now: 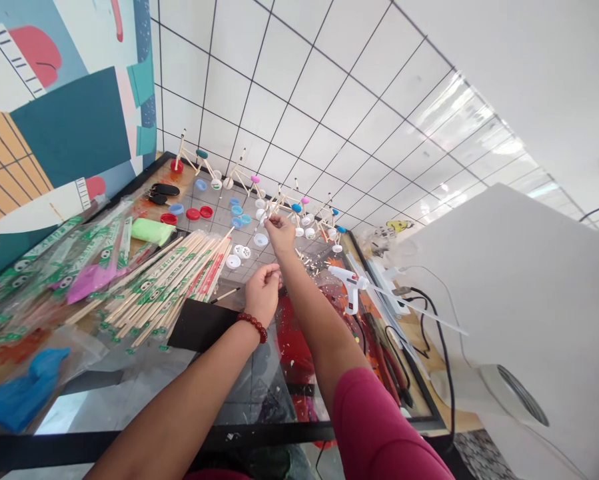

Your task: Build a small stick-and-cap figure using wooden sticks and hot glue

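My right hand [280,233] reaches far across the glass table [259,393] and pinches a part of a small stick-and-bottle-cap bicycle model [299,213] in the back row. My left hand [263,291], with a red bead bracelet on its wrist, hovers closer in, fingers curled; whether it holds anything I cannot tell. A thin wooden stick [225,294] lies just left of it. More bicycle models [195,162] stand along the tiled wall.
A heap of wrapped wooden chopsticks [169,283] lies at left beside green [152,231] and blue [22,393] clay. Loose bottle caps [199,213] sit near the models. A white glue gun [350,285] with black cord stands at right, next to a white box [519,300].
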`<state>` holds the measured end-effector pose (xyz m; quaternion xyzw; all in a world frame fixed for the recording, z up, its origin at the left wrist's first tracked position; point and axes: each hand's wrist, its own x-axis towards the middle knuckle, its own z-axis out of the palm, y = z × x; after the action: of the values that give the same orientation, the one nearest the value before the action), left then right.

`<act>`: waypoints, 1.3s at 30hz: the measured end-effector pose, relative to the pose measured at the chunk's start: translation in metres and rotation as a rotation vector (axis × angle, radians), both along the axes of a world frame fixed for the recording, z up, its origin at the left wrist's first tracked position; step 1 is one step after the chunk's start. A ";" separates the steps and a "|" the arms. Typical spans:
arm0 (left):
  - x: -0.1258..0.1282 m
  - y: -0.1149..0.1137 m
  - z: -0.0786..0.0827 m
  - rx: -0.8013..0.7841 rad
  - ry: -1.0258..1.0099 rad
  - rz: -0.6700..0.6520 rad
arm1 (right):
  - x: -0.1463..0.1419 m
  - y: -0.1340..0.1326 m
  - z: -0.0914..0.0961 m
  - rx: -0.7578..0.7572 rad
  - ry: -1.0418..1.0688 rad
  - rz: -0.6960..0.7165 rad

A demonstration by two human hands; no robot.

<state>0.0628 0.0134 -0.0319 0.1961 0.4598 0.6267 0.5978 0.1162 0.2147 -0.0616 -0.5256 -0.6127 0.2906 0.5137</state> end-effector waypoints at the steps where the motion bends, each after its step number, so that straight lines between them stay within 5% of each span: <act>1: 0.000 0.000 0.000 -0.001 0.001 0.001 | 0.001 0.000 0.000 0.004 0.001 0.003; 14: 0.001 0.001 0.000 -0.002 0.010 0.009 | 0.004 -0.004 0.002 0.026 0.013 0.000; 20: 0.001 0.000 -0.001 0.003 0.019 0.010 | 0.006 -0.018 0.023 0.017 0.039 -0.031; 23: 0.000 -0.001 -0.002 0.011 0.038 0.032 | 0.023 -0.048 0.046 0.044 0.056 0.044; 28: -0.001 0.003 -0.009 0.080 0.094 0.145 | 0.064 -0.136 0.073 -0.050 0.014 0.179; 33: -0.008 0.004 -0.007 0.225 0.199 0.134 | 0.084 -0.199 0.069 -0.164 0.101 0.189; 39: -0.015 -0.008 0.023 0.277 0.198 -0.106 | 0.082 -0.213 0.055 -0.230 0.208 0.306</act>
<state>0.0480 0.0057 -0.0087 0.3613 0.4145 0.6293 0.5492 0.1984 0.0021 -0.0062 -0.4487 -0.5918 0.4859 0.4607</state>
